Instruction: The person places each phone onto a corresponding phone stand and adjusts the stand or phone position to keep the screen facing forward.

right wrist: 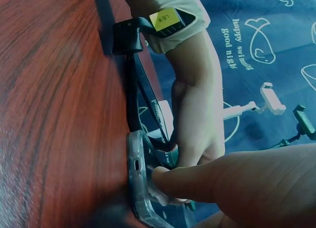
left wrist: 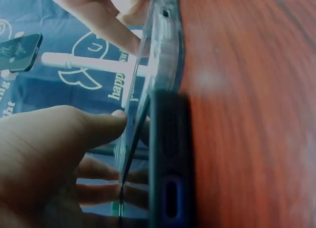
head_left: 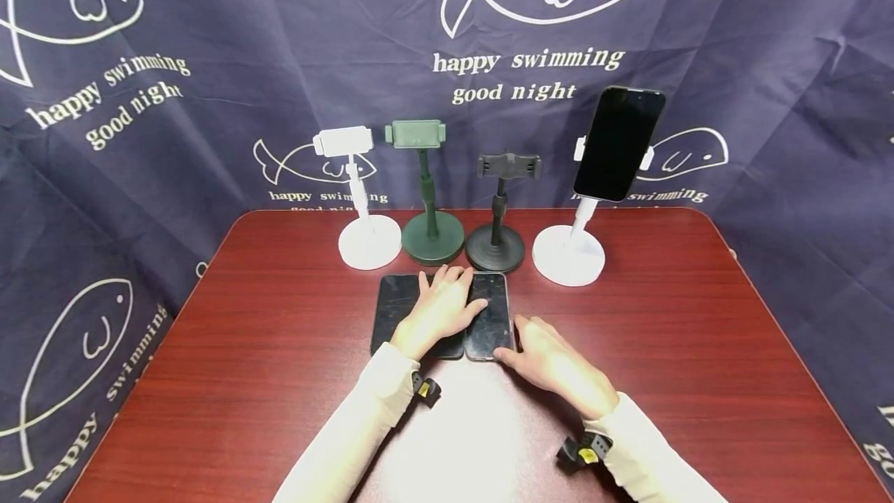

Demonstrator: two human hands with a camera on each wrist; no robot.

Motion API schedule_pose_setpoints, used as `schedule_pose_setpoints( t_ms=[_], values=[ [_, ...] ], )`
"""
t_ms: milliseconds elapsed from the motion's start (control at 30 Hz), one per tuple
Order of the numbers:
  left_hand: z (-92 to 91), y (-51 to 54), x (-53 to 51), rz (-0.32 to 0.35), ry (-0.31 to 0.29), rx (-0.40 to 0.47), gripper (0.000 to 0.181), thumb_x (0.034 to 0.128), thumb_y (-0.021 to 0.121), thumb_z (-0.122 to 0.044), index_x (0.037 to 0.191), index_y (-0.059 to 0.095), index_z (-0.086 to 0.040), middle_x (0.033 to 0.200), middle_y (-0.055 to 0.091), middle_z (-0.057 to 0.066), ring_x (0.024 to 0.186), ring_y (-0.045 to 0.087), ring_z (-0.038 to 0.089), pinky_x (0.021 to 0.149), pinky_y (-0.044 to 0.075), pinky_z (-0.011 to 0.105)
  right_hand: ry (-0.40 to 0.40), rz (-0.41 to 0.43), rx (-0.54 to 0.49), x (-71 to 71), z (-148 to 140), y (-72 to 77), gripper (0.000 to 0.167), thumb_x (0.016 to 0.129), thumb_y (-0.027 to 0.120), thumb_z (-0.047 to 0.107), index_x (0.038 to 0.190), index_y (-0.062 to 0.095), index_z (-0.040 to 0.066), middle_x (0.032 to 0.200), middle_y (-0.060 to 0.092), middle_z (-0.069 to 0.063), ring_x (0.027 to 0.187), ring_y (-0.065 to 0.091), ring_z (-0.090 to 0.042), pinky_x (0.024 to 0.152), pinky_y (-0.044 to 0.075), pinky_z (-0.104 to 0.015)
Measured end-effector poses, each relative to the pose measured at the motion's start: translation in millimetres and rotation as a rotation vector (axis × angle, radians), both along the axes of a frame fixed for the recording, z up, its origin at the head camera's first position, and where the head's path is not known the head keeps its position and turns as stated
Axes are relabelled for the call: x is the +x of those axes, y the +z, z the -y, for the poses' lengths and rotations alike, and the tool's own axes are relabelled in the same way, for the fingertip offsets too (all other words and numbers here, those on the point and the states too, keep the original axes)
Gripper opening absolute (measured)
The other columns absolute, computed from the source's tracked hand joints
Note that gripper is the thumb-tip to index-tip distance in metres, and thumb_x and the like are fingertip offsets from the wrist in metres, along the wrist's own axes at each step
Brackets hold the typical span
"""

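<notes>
A phone in a clear case (head_left: 491,324) lies flat on the table, its long side against the dark area (head_left: 394,305) of one or two more phones; my left hand hides the count. My left hand (head_left: 436,310) lies across them, fingers spread, with the thumb over the clear-cased phone. At that phone's near right corner is my right hand (head_left: 555,359), thumb on its edge and fingers along its right side. In the right wrist view, the right thumb (right wrist: 197,183) touches the clear-cased phone (right wrist: 138,173). The left thumb (left wrist: 98,127) rests on glass in the left wrist view.
Behind the phones stand a white stand (head_left: 370,242), a green stand (head_left: 433,237), a black stand (head_left: 495,248) and another white stand (head_left: 569,255). That last one holds an upright, tilted phone (head_left: 619,143). A dark blue printed cloth (head_left: 391,37) hangs behind the red-brown table (head_left: 279,317).
</notes>
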State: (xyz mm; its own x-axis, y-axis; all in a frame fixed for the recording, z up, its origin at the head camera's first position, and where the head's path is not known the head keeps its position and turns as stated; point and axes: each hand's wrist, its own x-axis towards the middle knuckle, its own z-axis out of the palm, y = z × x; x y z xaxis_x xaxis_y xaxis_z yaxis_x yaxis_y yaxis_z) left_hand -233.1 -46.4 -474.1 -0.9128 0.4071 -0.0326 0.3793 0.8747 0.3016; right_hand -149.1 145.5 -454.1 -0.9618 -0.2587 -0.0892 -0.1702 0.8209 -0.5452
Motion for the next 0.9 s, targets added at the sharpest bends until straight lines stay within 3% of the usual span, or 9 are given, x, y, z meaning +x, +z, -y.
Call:
schedule_pose_setpoints(
  t_ms=[233, 400, 567, 767, 900],
  values=[
    [-6.0, 2.2, -1.0, 0.033, 0.039, 0.065, 0.066, 0.1011, 0.063, -0.042, 0.155, 0.044, -0.010, 0.157, 0.047, 0.012, 0.152, 0.032, 0.043, 0.117, 0.013, 0.077, 0.033, -0.020, -0.066, 0.1, 3, -3.0, 0.051, 0.089, 0.079, 0.019, 0.132, 0.060, -0.001, 0.121, 0.071, -0.013, 0.112, 0.070, -0.029, 0.096, 0.054, -0.047],
    [-8.3, 2.0, -2.7, 0.041, 0.051, 0.105, 0.066, 0.1003, 0.065, -0.039, 0.155, 0.044, -0.011, 0.159, 0.045, 0.009, 0.153, 0.030, 0.043, 0.117, 0.010, 0.078, 0.041, -0.056, -0.067, -0.4, 3, -3.7, 0.053, 0.088, 0.080, 0.018, 0.130, 0.057, -0.005, 0.118, 0.071, -0.017, 0.109, 0.070, -0.030, 0.094, 0.055, -0.047],
    [-10.1, 0.2, -2.8, 0.047, 0.079, 0.118, 0.068, 0.0992, 0.067, -0.039, 0.156, 0.044, -0.009, 0.156, 0.046, 0.014, 0.151, 0.034, 0.035, 0.119, 0.008, 0.076, 0.050, -0.068, -0.012, -0.4, 3, -4.8, 0.050, 0.088, 0.082, 0.020, 0.123, 0.057, -0.005, 0.110, 0.072, -0.018, 0.102, 0.071, -0.032, 0.089, 0.055, -0.047],
    [-12.5, 0.4, -3.6, 0.075, 0.126, 0.221, 0.064, 0.0912, 0.079, -0.032, 0.146, 0.055, -0.007, 0.143, 0.054, 0.017, 0.143, 0.044, 0.036, 0.117, 0.008, 0.078, 0.019, -0.008, -0.013, -0.9, 4, -6.2, 0.050, 0.082, 0.087, 0.021, 0.116, 0.058, 0.000, 0.095, 0.070, -0.011, 0.091, 0.068, -0.025, 0.081, 0.054, -0.043],
    [-12.2, 4.4, -4.1, 0.058, 0.139, 0.300, 0.061, 0.0809, 0.089, -0.027, 0.134, 0.065, -0.008, 0.132, 0.062, 0.016, 0.133, 0.055, 0.038, 0.112, 0.009, 0.083, 0.008, 0.062, -0.038, -0.9, 2, -5.5, 0.074, 0.078, 0.091, 0.023, 0.135, 0.052, -0.006, 0.102, 0.069, -0.013, 0.094, 0.066, -0.024, 0.087, 0.053, -0.043]
  ],
)
